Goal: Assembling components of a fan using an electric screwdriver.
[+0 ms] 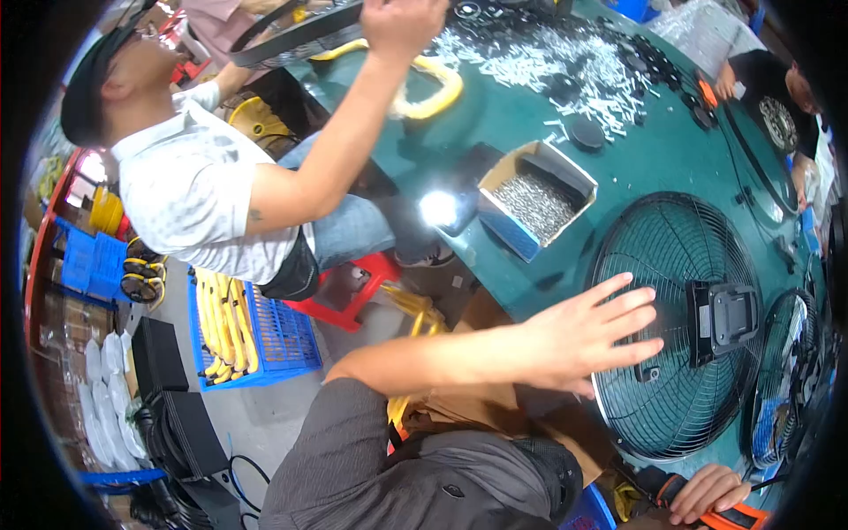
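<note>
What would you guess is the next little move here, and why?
Probably bringing the orange-handled tool up to the fan guard. The left hand lies flat, fingers spread, on the guard's rim, steadying it on the green table, while the right hand holds the tool below it.

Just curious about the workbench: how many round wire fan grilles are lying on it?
2: one fan grille under the left hand, a second grille at the right edge, partly cut off. More may be hidden.

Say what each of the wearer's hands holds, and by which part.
The left hand holds nothing; it lies flat, fingers spread, on the fan grille. The right hand grips an orange-and-black tool by its handle.
</note>
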Demonstrator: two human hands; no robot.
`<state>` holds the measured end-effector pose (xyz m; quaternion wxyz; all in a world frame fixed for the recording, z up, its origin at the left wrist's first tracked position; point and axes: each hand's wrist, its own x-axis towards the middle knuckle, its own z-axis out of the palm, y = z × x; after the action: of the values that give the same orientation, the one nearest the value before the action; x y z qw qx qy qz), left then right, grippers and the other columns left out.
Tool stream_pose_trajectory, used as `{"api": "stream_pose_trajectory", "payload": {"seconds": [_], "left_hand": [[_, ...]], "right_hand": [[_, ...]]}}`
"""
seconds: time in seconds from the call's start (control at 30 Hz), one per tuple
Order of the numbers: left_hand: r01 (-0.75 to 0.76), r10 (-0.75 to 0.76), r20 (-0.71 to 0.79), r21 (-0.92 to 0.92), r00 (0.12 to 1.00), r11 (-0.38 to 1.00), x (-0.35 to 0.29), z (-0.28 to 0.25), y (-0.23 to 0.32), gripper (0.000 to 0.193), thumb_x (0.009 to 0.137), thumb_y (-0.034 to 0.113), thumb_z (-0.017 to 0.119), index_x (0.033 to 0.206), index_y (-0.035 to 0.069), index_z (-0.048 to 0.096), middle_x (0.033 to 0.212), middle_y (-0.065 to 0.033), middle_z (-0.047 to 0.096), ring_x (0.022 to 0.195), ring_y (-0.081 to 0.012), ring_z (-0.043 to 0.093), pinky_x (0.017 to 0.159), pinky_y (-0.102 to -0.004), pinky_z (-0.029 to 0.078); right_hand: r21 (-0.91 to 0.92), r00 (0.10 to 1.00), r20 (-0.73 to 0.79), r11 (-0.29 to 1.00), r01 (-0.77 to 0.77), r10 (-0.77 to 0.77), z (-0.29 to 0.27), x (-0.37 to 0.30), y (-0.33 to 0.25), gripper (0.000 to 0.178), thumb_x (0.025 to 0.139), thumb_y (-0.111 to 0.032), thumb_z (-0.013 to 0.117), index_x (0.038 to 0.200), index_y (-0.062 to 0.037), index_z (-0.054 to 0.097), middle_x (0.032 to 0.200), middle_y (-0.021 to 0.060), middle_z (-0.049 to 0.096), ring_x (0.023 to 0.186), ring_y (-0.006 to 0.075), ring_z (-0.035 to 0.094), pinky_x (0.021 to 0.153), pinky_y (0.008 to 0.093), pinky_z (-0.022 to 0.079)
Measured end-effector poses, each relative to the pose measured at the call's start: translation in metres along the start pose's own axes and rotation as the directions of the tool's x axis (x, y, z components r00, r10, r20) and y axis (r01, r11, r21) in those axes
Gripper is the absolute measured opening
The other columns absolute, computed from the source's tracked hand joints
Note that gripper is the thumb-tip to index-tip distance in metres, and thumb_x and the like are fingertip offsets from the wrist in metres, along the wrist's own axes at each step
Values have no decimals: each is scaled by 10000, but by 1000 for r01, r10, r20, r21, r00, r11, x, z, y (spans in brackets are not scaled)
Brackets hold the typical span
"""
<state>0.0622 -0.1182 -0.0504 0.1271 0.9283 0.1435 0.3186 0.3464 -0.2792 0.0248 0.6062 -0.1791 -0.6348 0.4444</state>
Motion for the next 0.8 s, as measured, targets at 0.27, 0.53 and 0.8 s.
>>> {"api": "stream_pose_trajectory", "payload": {"seconds": [0.27,0.53,0.8], "left_hand": [[-88,89,117,-15,989,996,19,-19,-27,811,426,411,934,1043,34,567,1073,-162,550,1217,-396,526,1168,-573,343],[6,26,-266,119,964,993,16,52,70,809,575,532,933,1143,56,611,974,-116,498,941,-326,548,986,-576,491],[68,-38,-255,112,966,991,10,3,37,680,746,448,867,1244,60,614,1244,-201,585,1117,-382,590,972,-527,467]], "right_hand": [[-297,769,-624,952,-71,-138,-36,-77,-44,409,930,-141,671,1228,5,432,815,61,531,589,133,550,561,232,466],[-561,395,-807,778,-284,-438,-40,-100,-37,466,930,-31,581,1363,44,424,886,85,540,628,125,534,585,270,466],[-540,583,-763,773,-334,-280,-41,-77,-21,376,873,46,672,1207,-1,507,787,46,552,619,103,542,566,238,458]]}}
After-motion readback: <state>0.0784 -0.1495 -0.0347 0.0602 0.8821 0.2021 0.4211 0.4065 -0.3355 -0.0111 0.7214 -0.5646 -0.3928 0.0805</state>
